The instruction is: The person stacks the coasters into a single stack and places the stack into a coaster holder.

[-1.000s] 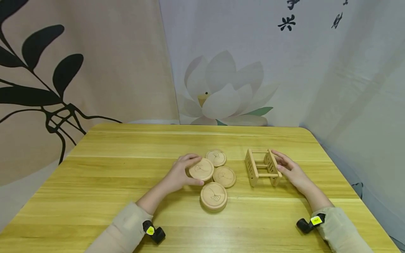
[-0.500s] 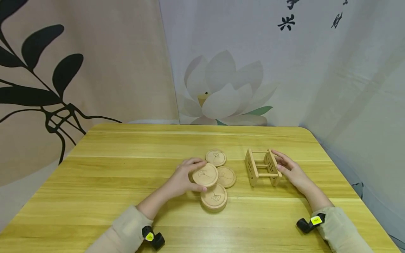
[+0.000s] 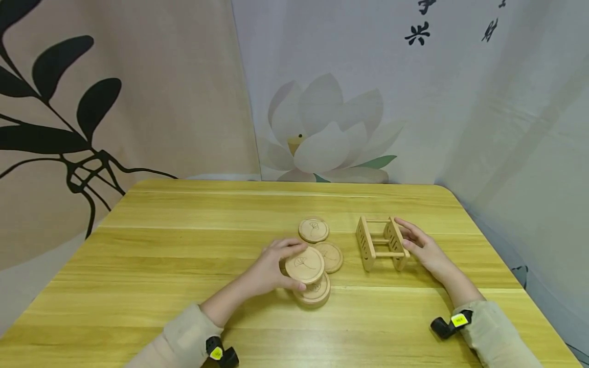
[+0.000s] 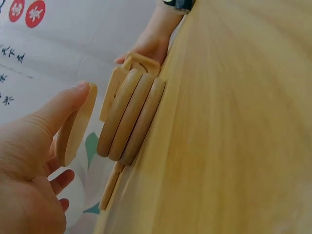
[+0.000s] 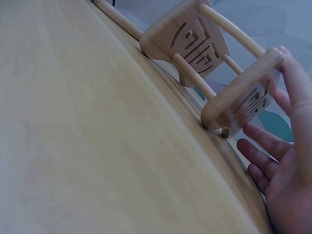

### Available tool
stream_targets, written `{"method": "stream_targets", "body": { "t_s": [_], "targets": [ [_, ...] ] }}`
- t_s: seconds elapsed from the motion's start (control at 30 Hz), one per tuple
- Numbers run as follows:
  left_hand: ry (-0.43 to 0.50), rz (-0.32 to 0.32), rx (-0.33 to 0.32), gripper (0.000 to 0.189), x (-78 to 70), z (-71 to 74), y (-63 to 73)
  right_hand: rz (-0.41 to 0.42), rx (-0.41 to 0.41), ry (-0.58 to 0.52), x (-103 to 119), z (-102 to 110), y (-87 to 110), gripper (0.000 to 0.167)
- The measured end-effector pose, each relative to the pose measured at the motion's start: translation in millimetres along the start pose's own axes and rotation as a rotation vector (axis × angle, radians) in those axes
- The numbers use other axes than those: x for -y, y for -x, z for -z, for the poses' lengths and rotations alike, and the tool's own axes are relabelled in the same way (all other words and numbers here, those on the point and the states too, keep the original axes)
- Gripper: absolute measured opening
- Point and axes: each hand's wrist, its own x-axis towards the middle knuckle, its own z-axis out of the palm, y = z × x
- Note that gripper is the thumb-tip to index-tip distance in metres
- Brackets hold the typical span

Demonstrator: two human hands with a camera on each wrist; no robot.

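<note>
In the head view, my left hand holds a round wooden coaster with an engraved leaf by its edge, between thumb and fingers. The coaster is raised over a stack of coasters and partly hides it. From the left wrist, the held coaster appears apart from the stacked ones. My right hand grips the right end panel of a small wooden rack. Close up, the thumb meets the upper corner of that panel, while the lower fingers lie loosely beside it.
Another coaster lies between the stack and the rack, and one more lies farther back. All stand on a yellow wood-grain table. A printed curtain hangs behind the table's far edge.
My left hand has carried the coaster toward me and slightly right, from beside the far coasters to over the nearer stack. My right hand and the rack have stayed in place.
</note>
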Motion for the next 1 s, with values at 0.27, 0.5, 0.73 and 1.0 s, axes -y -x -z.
{"method": "stream_targets", "body": {
  "t_s": [0.27, 0.5, 0.73, 1.0],
  "targets": [
    [0.014, -0.005, 0.043, 0.091, -8.1, -3.4, 2.9, 0.009, -0.005, -0.009, -1, -1, -0.5, 0.052],
    [0.016, -0.006, 0.064, 0.093, -5.3, -10.5, 3.8, 0.022, -0.001, -0.022, -2, 0, -0.5, 0.052],
    [0.006, -0.006, 0.084, 0.093, -4.2, -15.0, 4.9, 0.016, -0.005, -0.024, -3, 1, 0.0, 0.051],
    [-0.001, -0.011, 0.095, 0.092, -5.3, -17.8, 5.6, 0.010, -0.002, -0.011, -4, 0, 0.6, 0.052]
  ]
}}
